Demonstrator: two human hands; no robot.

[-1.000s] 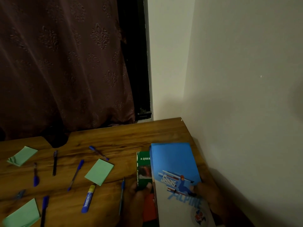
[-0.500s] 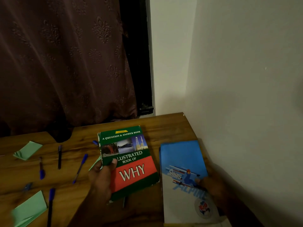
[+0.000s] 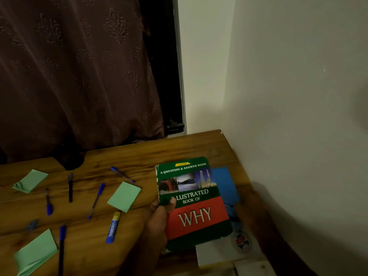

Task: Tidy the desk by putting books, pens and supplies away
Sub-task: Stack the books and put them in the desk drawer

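The left half of the wooden desk [image 3: 139, 156] carries three green note pads [image 3: 124, 196], several loose pens [image 3: 96, 200] and a glue stick [image 3: 113, 227]. To their right, the left hand [image 3: 159, 220] grips the green-and-red book [image 3: 199, 216] by its left edge, thumb curled onto the cover, holding it over the blue-and-white book [image 3: 224, 182], which lies flat beside the wall [image 3: 298, 136]. The right hand [image 3: 253, 214] sits at the blue-and-white book's right edge, blurred and in shadow; its finger state cannot be determined.
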